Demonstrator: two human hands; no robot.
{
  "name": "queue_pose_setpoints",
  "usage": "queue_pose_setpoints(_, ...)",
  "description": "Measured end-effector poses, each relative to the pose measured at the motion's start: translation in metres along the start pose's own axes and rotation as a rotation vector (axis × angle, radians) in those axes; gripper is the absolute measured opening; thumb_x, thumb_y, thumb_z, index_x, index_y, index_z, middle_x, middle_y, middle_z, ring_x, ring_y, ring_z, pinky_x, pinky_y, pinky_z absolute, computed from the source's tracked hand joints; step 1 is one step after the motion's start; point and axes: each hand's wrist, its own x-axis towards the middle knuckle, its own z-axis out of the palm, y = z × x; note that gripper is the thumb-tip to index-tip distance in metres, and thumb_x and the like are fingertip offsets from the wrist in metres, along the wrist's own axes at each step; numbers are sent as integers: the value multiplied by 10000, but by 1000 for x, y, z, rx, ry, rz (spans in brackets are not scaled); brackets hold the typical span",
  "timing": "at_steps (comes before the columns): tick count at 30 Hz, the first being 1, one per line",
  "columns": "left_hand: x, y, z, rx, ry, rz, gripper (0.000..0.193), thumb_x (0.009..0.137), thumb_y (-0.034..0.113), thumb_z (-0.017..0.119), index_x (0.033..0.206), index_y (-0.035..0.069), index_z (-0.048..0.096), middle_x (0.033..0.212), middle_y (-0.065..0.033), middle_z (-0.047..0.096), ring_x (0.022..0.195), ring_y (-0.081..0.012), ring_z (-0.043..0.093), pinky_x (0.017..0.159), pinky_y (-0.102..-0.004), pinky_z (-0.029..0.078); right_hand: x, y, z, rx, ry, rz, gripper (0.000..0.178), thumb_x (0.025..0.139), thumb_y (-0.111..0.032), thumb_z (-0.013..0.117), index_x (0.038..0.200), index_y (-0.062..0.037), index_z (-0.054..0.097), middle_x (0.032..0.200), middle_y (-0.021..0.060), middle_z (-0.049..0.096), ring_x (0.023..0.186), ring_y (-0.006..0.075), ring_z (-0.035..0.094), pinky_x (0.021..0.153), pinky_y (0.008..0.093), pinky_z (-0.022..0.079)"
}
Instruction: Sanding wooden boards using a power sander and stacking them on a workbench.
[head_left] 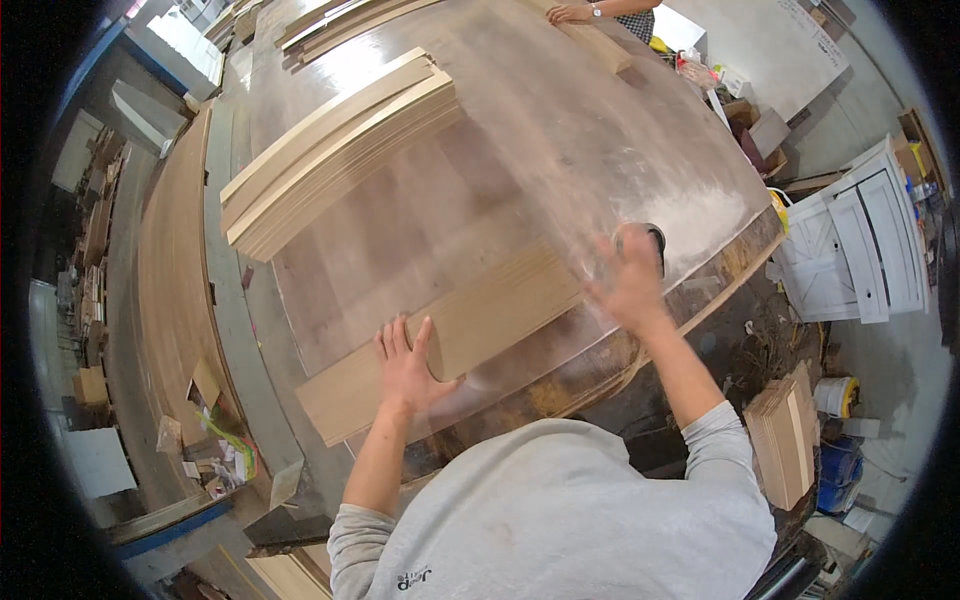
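Note:
A long flat wooden board (490,305) lies slantwise on the worktable in front of me. My left hand (405,365) rests on its near left part, fingers spread and palm down. Beyond the board's right end is my right hand (632,275), smeared by motion. Right beside that hand shows the dark curved edge of a round thing (657,243), mostly hidden by the hand. Whether my right fingers grip it I cannot tell. Pale dust whitens the tabletop around there.
A tall stack of similar boards (340,150) stands on the worktable (560,130) at the far left. More planks (340,25) lie at the back. Another person's hand (570,13) touches a board (600,45) across the table. Cut boards (785,435) stand at the lower right, near white cabinet doors (850,240).

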Motion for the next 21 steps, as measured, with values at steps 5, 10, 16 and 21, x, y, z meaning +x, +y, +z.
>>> queue_pose_setpoints(5, -1, 2, 0, 15, 39, 0, 1145, 611, 539, 899, 1564, 132, 413, 1582, -286, 303, 1499, -486, 222, 1258, -622, 122, 30, 47, -25, 124, -194, 667, 727, 921, -509, 647, 1538, -171, 465, 1469, 195, 525, 1372, 419, 511, 1125, 501, 432)
queue_pose_setpoints(10, -1, -5, 0, 1, 4, 35, 1164, 612, 511, 911, 1587, 163, 381, 1588, -290, 308, 1502, -483, 227, 1263, -622, 114, 31, 65, 9, 266, -173, 813, 746, 844, -549, 724, 1443, -147, 536, 1423, 241, 560, 1241, 441, 611, 1061, 485, 490)
queue_pose_setpoints(16, -4, -7, 7, 12, -7, 5, 1254, 570, 529, 939, 1618, 204, 331, 1615, -273, 272, 1522, -452, 204, 1271, -603, 89, 19, 86, 24, 332, -114, 741, 657, 814, -481, 766, 1242, -4, 620, 1107, 255, 710, 1061, 401, 683, 919, 430, 536)
queue_pose_setpoints(21, -12, -10, 11, -36, -8, 12, 1250, 583, 556, 921, 1624, 201, 326, 1615, -279, 266, 1522, -461, 197, 1274, -599, 75, 17, -3, -34, 317, -221, 624, 604, 842, -466, 736, 1239, -19, 649, 1227, 259, 676, 1172, 410, 646, 993, 451, 515)
